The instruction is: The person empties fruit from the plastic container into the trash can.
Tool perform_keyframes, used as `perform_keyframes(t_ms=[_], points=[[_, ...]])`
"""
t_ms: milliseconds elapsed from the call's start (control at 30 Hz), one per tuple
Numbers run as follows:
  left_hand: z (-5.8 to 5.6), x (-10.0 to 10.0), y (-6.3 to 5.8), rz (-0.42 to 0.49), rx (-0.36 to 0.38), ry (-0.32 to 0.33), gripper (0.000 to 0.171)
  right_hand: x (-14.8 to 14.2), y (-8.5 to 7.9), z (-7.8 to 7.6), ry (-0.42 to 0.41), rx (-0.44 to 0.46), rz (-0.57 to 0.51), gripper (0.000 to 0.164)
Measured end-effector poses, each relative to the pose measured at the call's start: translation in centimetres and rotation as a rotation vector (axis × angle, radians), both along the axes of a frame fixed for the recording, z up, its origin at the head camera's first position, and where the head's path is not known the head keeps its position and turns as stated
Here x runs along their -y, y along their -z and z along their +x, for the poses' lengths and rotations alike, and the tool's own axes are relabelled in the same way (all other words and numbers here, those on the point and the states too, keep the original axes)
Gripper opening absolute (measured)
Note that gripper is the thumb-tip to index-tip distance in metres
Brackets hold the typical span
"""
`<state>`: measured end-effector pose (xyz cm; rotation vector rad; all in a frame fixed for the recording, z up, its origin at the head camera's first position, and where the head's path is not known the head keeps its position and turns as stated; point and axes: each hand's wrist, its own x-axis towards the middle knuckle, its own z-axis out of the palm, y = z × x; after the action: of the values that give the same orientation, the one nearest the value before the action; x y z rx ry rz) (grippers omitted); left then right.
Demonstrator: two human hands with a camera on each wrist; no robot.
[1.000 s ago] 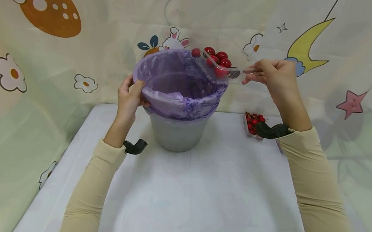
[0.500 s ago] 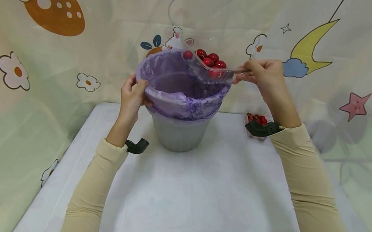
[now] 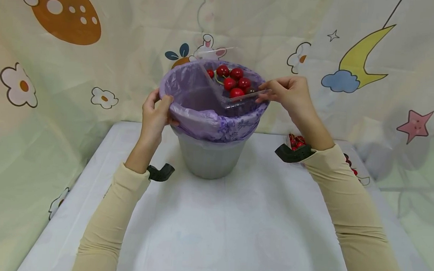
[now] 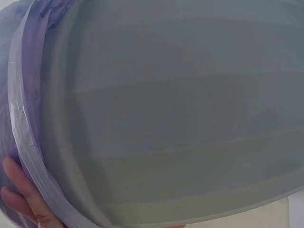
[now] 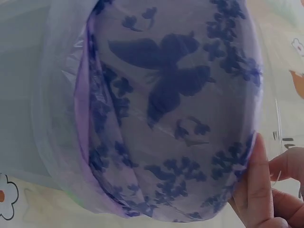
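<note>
My left hand (image 3: 153, 112) grips the left rim of a pale grey trash bin (image 3: 208, 161), thumb over the top edge. A purple, flower-printed bag (image 3: 199, 120) lines the bin and folds down over its rim. Over the right side of the bin's mouth, my right hand (image 3: 289, 94) pinches the near right edge of a clear plastic container (image 3: 223, 100). Several red cherries (image 3: 237, 93) sit in it. In the left wrist view, fingers (image 4: 35, 202) lie against the bagged rim. The bag's butterfly print (image 5: 171, 71) fills much of the right wrist view, beside the right fingers.
A second clear box of cherries (image 3: 297, 141) stands on the white table (image 3: 235, 225), partly hidden by the right wrist's black camera mount (image 3: 292, 153). More cherries (image 3: 354, 171) show past the right sleeve. A printed cloth backdrop (image 3: 265, 24) rises close behind the bin.
My right hand has brought the cherry container left and lower, from the right rim to over the bin's mouth. More cherries now show behind the right sleeve. My left hand keeps its hold.
</note>
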<state>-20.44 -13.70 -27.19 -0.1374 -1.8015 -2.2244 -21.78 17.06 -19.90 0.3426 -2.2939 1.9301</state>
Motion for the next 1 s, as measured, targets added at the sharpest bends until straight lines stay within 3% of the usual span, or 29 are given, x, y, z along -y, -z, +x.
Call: perform_keyframes(t_ms=[133, 267, 500, 667, 1000], points=[[0.0, 0.0, 0.0, -0.003, 0.0, -0.004, 0.05, 0.3, 0.2, 0.0, 0.004, -0.001, 0.05, 0.026], [0.0, 0.0, 0.0, -0.008, 0.002, -0.015, 0.049, 0.4, 0.3, 0.0, 0.031, -0.058, 0.173, 0.031], [0.0, -0.1, -0.1, -0.01, -0.004, -0.02, 0.049, 0.7, 0.8, 0.0, 0.112, -0.301, 0.399, 0.027], [0.0, -0.1, -0.2, -0.01, 0.002, -0.017, 0.05, 1.0, 1.3, 0.4, 0.109, -0.423, 0.458, 0.024], [0.1, 0.0, 0.1, -0.03, 0.01, -0.023, 0.05, 1.1, 2.1, 0.5, 0.11, -0.548, 0.511, 0.021]])
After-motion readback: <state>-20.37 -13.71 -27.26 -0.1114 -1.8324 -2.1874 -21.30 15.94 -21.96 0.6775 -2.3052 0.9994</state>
